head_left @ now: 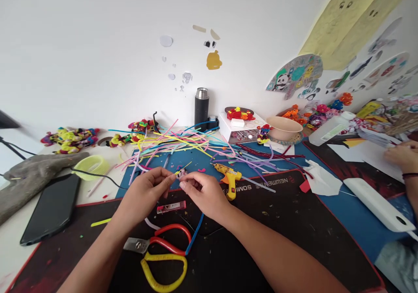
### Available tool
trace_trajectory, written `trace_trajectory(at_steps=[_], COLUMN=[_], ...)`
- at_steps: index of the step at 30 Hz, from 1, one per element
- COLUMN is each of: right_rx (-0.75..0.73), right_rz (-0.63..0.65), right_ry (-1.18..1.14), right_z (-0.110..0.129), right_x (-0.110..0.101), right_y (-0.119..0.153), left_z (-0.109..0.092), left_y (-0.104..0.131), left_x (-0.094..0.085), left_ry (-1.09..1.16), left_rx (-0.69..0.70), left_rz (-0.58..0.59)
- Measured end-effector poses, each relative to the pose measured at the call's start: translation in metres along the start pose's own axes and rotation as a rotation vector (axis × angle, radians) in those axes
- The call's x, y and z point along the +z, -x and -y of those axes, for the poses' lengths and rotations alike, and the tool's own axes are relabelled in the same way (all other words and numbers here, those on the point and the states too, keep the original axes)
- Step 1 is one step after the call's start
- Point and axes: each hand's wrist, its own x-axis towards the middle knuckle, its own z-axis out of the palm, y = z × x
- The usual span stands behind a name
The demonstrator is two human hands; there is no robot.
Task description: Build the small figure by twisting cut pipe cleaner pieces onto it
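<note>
Between the fingertips of both hands is a small craft piece (182,173) with white, dark and pink parts and a thin yellow strand standing out of it. My left hand (145,193) pinches it from the left, thumb and forefinger together. From the other side my right hand (205,195) is closed on it in the same way. Fingers cover much of the piece, so its exact kind is unclear. Just below lies a pink lighter (171,207). Scissors (165,245) with red and yellow handles rest nearer me. A yellow glue gun (231,180) lies right of my right hand.
Coloured pipe cleaners (196,143) are heaped behind my hands, before a black thermos (201,110). At left are a phone (52,210) and a yellow-green roll (91,166). Another person's hand (401,157) is at far right, beyond a white device (379,203).
</note>
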Motion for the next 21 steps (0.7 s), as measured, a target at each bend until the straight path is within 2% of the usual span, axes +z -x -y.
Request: trace_trajectory(at_steps=[8,21], right_rx=[0.101,0.138], right_rz=[-0.077,-0.160], right_ry=[-0.338,-0.395], right_z=[-0.005,-0.005], right_x=[-0.012,-0.017], right_y=[-0.011,-0.013], left_z=[-0.002,-0.002], left_y=[0.002,0.002], left_x=[0.004,0.004], left_ry=[-0.075,-0.125], left_rx=[0.022,0.034], left_rz=[-0.003,0.022])
